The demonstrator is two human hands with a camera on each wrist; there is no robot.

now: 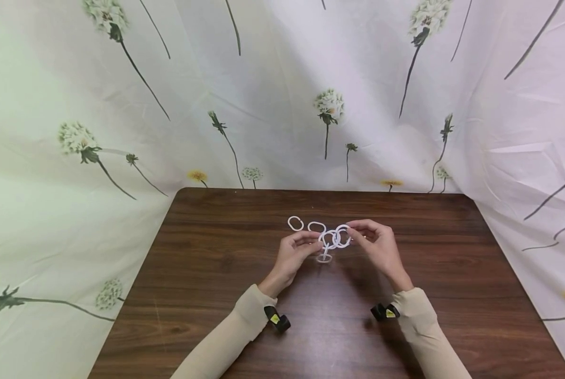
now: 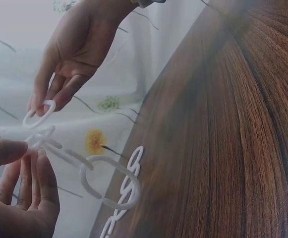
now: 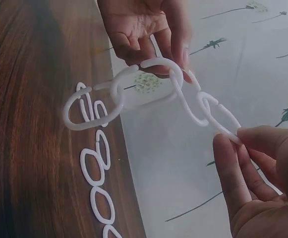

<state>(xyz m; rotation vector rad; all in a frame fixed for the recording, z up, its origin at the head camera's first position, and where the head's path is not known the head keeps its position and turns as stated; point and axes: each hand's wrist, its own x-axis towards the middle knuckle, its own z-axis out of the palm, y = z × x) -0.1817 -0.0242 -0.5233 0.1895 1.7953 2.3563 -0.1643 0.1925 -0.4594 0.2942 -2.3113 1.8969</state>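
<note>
Thumb and fingers of my left hand (image 1: 291,257) pinch a white plastic chain link (image 3: 158,60) in a short chain held above the table. Small gaps show in the sides of several links. From the left fingers, more links dangle, the end one an oval link (image 2: 135,191) in the left wrist view. Opposite it, my right hand (image 1: 380,250) pinches another white link (image 3: 228,135) between thumb and fingertips. That link meets the rest of the chain between the two hands. Fingers partly cover both held links.
Farther back on the dark wooden table (image 1: 206,295) lies a row of several white links (image 3: 92,201). A pale curtain (image 1: 273,105) printed with dandelions hangs behind the table's far edge. Black straps with small devices sit on both sleeved wrists.
</note>
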